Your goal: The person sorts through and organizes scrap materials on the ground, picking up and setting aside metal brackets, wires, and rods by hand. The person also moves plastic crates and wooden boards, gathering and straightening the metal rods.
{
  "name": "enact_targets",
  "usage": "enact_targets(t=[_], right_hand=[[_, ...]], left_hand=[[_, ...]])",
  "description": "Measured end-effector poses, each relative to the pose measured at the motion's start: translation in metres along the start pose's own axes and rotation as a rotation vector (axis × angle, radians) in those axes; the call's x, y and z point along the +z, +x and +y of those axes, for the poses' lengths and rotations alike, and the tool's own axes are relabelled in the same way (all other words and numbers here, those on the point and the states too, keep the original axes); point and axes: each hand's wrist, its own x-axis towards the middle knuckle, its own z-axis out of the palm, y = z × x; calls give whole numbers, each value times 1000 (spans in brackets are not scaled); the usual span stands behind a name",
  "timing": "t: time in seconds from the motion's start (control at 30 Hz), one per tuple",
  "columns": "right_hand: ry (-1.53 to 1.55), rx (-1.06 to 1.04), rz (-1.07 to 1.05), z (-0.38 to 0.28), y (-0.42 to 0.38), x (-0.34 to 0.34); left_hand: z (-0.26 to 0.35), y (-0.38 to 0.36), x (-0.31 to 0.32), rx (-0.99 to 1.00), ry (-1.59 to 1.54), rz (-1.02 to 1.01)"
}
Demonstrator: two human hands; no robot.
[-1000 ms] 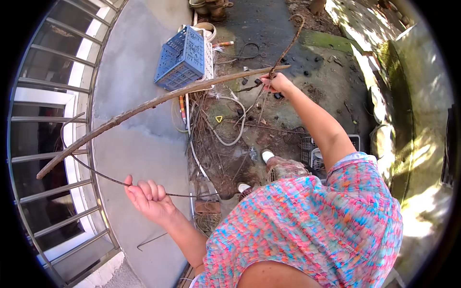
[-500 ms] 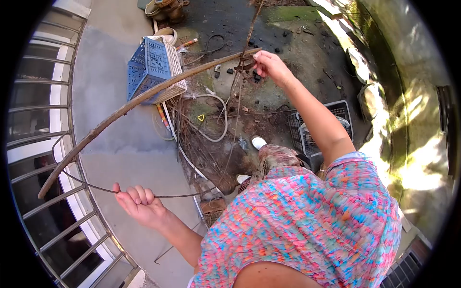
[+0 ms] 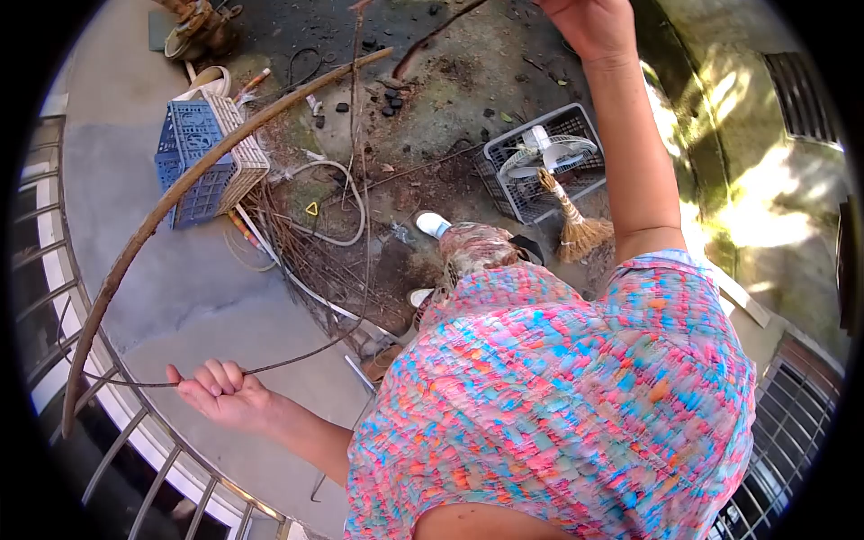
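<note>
The left hand (image 3: pixel 220 393) grips one thin dark flexible rod (image 3: pixel 306 355), which crosses one long brown wooden stick (image 3: pixel 173 191). The cropped right hand (image 3: pixel 594 22) has a hold I cannot tell. Nearby are one blue plastic crate (image 3: pixel 193 130), one white plastic crate (image 3: pixel 247 162) and one grey plastic crate (image 3: pixel 504 189).

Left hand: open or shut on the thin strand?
Shut: the left hand has its fingers curled over the thin strand, which emerges on both sides.

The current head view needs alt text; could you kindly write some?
A person's left hand holds a thin strand; the right hand is at the top edge, partly cut off. A long curved stick slants in front of a blue crate.
</note>
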Motion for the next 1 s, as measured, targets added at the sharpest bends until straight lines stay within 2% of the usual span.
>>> enact_targets(t=[0.03,0.1,0.17,0.23,0.3,0.37,0.43,0.5,0.57,0.6,0.67,0.77,0.83,0.9,0.97,1.0], right_hand=[[-40,-43,77,-15,-8,8],[-81,-143,125,-35,-19,-18],[-256,-177,219,-49,-36,-40],[-493,10,422,-52,-53,-82],[-1061,460,485,-37,-69,-117],[-2069,572,150,-4,-84,-124],[-2139,592,-58,29,-82,-106],[-1295,510,-25,68,-54,-84],[-1050,384,41,114,-20,-62],[-1042,380,13,131,-1,-48],[-943,18,-24,158,31,-14],[-913,129,-100,161,48,36],[-992,88,-187,170,44,62],[-899,123,-456,179,33,97],[-989,28,-573,185,15,140],[-1002,-40,-633,192,7,158]], left_hand=[[0,0,0,5,7,-7],[0,1,5,14,11,-15],[1,0,11,25,31,8],[2,-4,18,12,31,20],[3,-2,20,43,32,57],[-2,0,14,-24,-93,-60],[0,-1,16,-2,-89,-19],[0,-3,16,-1,-88,24],[5,-6,10,-5,-68,37],[8,-8,8,15,-66,58],[13,-13,5,-14,-39,105],[20,-20,-1,-6,-89,91],[24,-23,7,-14,-101,107],[29,-26,20,-9,-119,128],[32,-23,35,-67,-56,45],[34,-20,40,-36,-60,66]])
